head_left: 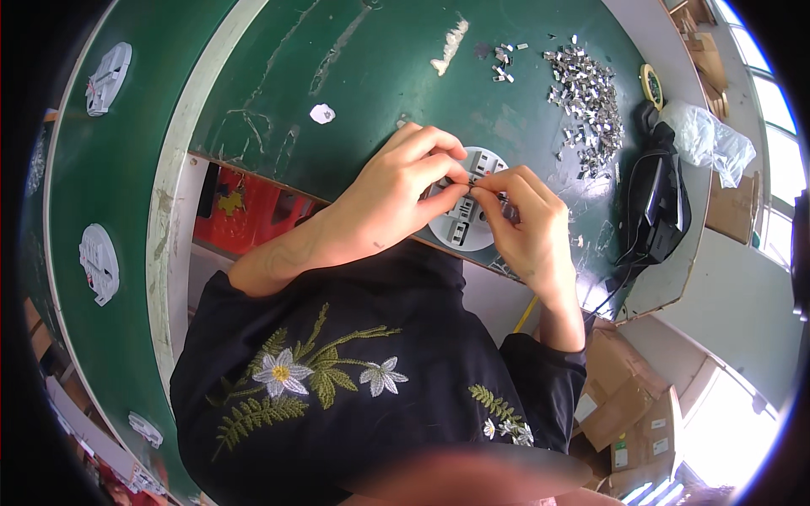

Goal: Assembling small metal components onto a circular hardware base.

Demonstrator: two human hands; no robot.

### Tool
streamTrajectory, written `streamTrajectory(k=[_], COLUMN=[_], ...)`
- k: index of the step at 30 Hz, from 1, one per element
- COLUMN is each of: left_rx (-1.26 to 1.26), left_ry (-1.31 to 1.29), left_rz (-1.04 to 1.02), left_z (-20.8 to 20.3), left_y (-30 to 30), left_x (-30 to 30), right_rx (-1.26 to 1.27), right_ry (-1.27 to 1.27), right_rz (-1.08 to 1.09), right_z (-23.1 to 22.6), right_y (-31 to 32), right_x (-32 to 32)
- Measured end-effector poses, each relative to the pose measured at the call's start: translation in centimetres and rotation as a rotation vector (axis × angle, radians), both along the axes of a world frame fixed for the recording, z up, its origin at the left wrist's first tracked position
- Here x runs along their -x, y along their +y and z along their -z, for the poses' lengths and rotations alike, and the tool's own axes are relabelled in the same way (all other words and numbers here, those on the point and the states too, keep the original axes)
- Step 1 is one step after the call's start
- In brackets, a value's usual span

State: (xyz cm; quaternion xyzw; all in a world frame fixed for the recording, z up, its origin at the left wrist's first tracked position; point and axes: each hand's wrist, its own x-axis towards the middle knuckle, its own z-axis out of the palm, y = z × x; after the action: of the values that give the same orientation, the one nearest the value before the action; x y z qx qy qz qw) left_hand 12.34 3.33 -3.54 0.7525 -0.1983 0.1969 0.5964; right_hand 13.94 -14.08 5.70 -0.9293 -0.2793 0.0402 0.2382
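Note:
A round, light-grey plastic housing (483,238) with several raised slots and dark inserts lies at the near edge of the green table, directly under both hands. From its left, my left hand (418,173) reaches over it with thumb and forefinger pinched together. My right hand (530,221) comes in from the other side, also pinching, and its fingertips almost meet the left ones above the housing's middle. Something tiny and dark shows between the fingertips, too small to name. Parts of the housing are hidden by the fingers.
Small metal clips (586,101) lie heaped at the far right, with a few more (504,63) beside them. A tape roll (651,86), plastic bag (704,139) and black corded device (654,202) line the right edge. Similar housings (99,264) sit on the green strip (126,185) at left.

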Motion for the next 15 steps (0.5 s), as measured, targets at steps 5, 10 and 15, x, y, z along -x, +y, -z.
streamTrajectory(k=[5, 10, 15], left_rx=[0.006, 0.015, 0.020], left_ry=[0.011, -0.004, -0.012], left_rz=[0.022, 0.012, 0.007], left_z=[0.2, 0.1, 0.1], left_y=[-0.1, 0.1, 0.0], left_x=[0.1, -0.1, 0.0], right_rx=[0.090, 0.014, 0.009], right_ry=[-0.041, 0.002, -0.026], right_rz=[-0.085, -0.104, -0.082], right_z=[-0.3, -0.4, 0.1], right_y=[0.5, 0.2, -0.1], right_x=[-0.7, -0.8, -0.1])
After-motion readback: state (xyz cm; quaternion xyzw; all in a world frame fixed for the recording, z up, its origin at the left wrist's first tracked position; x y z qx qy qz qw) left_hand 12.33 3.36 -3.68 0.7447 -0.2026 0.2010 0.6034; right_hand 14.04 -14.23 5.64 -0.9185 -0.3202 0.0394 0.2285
